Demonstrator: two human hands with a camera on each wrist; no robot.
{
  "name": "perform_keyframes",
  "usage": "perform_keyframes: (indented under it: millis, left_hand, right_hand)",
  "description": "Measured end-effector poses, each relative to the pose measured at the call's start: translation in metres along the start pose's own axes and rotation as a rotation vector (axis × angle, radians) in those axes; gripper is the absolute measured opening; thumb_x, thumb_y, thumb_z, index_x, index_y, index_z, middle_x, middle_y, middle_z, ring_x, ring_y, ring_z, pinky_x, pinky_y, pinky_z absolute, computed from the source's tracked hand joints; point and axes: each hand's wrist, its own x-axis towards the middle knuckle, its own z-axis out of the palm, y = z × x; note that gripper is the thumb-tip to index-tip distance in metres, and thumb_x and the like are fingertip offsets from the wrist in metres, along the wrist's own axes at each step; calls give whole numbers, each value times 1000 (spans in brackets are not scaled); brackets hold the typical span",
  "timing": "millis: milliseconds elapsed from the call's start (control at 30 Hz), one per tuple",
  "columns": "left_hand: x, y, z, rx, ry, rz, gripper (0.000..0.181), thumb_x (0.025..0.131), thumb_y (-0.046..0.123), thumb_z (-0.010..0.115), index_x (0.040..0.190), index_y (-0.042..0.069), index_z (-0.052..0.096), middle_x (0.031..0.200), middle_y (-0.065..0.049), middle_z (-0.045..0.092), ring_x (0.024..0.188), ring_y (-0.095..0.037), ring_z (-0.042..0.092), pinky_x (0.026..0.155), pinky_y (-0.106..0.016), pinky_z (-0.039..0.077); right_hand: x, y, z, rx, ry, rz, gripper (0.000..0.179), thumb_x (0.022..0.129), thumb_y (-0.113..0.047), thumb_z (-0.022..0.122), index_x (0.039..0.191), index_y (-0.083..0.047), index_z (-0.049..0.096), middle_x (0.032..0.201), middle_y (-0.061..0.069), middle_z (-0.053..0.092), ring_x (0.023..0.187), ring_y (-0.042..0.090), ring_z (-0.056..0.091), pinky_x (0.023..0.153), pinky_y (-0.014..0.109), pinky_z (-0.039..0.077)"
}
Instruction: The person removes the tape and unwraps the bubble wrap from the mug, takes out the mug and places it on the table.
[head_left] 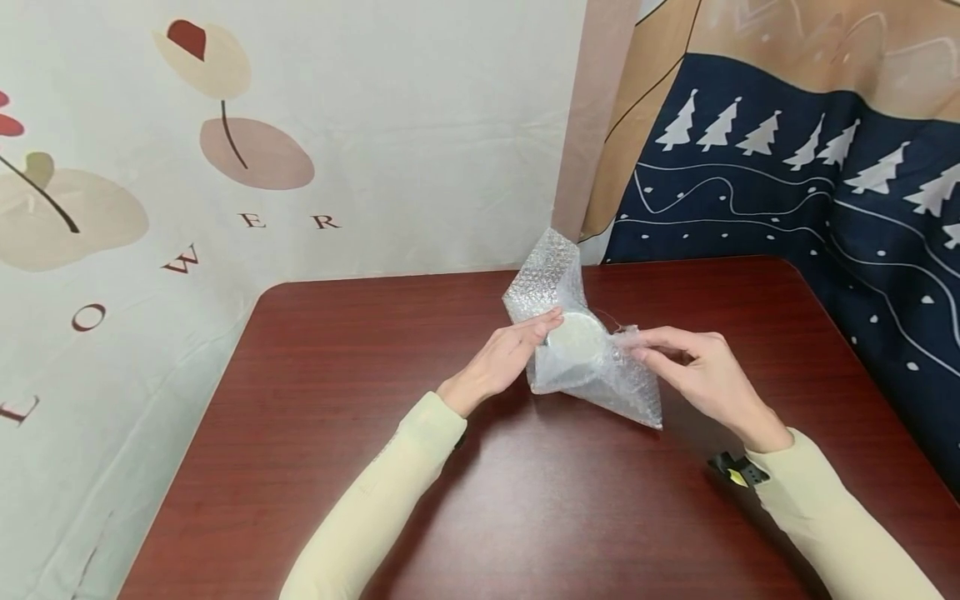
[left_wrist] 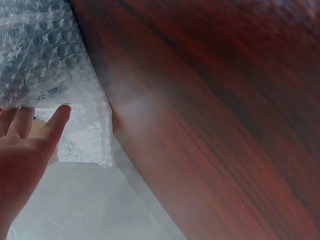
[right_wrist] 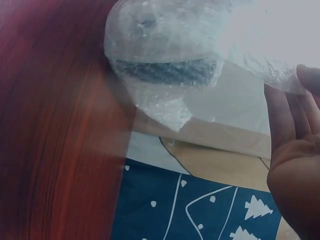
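A round object with a pale top stands on the table inside a sheet of clear bubble wrap; what it is cannot be made out through the wrap. My left hand lies against its left side, fingers fairly straight on the wrap. On the other side my right hand pinches a gathered edge of the sheet between thumb and fingers. In the right wrist view a dark band shows through the wrapping. One flap points up toward the back edge and another spreads out at the front right.
The dark red wooden table has rounded back corners. Behind it hangs a pale cloth with flower shapes and letters. A navy cloth with white trees hangs at the back right. A dark strap sits at the right wrist.
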Motion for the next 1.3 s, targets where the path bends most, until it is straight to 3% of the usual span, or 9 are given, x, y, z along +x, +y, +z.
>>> perform_keyframes:
  millis: [67, 200, 367, 500, 633, 767, 900, 1100, 1300]
  left_hand:
    - [1, 2, 1, 24, 1, -22, 51, 111, 43, 43, 151, 14, 55, 161, 8, 44, 144, -12, 45, 120, -29, 32]
    - [1, 3, 3, 53, 10, -40, 55, 102, 41, 64, 151, 16, 56, 160, 13, 43, 148, -6, 37, 120, -28, 30]
    - [0, 2, 4, 44, 32, -36, 61, 97, 42, 71, 151, 16, 56, 159, 14, 44, 147, -2, 36, 119, -27, 31]
    - [0, 2, 5, 36, 36, -36, 62, 97, 42, 72, 151, 15, 56, 159, 13, 44, 147, -3, 37, 119, -27, 31]
    - [1, 2, 6, 39, 34, -37, 61, 97, 40, 72, 151, 15, 56, 159, 12, 44, 147, -4, 37, 120, -27, 30]
    - [1, 2, 6, 43, 40, -44, 61, 97, 39, 72, 150, 15, 57, 159, 13, 45, 147, -4, 37, 119, -27, 30]
    - [1, 3, 6, 44, 43, -42, 61, 97, 40, 73, 150, 15, 57, 159, 13, 45, 147, -4, 37, 119, -27, 31]
    - [1, 3, 6, 47, 46, -32, 61, 97, 41, 73, 150, 15, 57, 159, 13, 45, 147, -4, 37, 119, -28, 31]
    - [0, 2, 6, 49, 51, -30, 60, 97, 41, 73, 150, 16, 58, 159, 14, 45, 147, -3, 37, 119, -27, 31]
  right_hand:
    - [-2, -2, 1, 18, -35, -32, 30, 94, -3, 76, 121, -17, 78, 114, -2, 76, 102, 4, 68, 83, 16, 55]
    - [-6, -4, 3, 40, -111, -129, 33, 91, 3, 76, 119, -14, 78, 111, -3, 77, 97, 9, 72, 82, 18, 57]
    - [-8, -5, 5, 53, -190, -251, 39, 88, 9, 75, 119, -15, 79, 111, -3, 77, 97, 11, 73, 86, 18, 56]
    - [-7, -3, 2, 130, -277, -257, 41, 90, 7, 72, 123, -16, 77, 117, -1, 76, 107, 11, 72, 92, 22, 55]
    - [-4, 0, -4, 257, -298, -215, 32, 103, -2, 55, 129, -9, 73, 127, 7, 73, 120, 17, 67, 100, 26, 53]
    - [1, -2, -1, 249, -176, -68, 39, 114, -16, 38, 127, -10, 73, 129, 6, 72, 123, 13, 65, 102, 21, 49]
    - [6, -1, 5, 145, -120, 62, 30, 109, -17, 54, 135, -14, 69, 141, -2, 64, 129, 13, 59, 103, 22, 49]
    - [8, 9, 10, 27, -245, 76, 85, 89, -27, 81, 162, -22, 36, 170, 5, 25, 152, 32, 27, 113, 70, 30]
    - [6, 18, 21, -38, -331, 100, 120, 79, -34, 90, 168, -24, 10, 174, 7, 6, 157, 36, 11, 113, 76, 22]
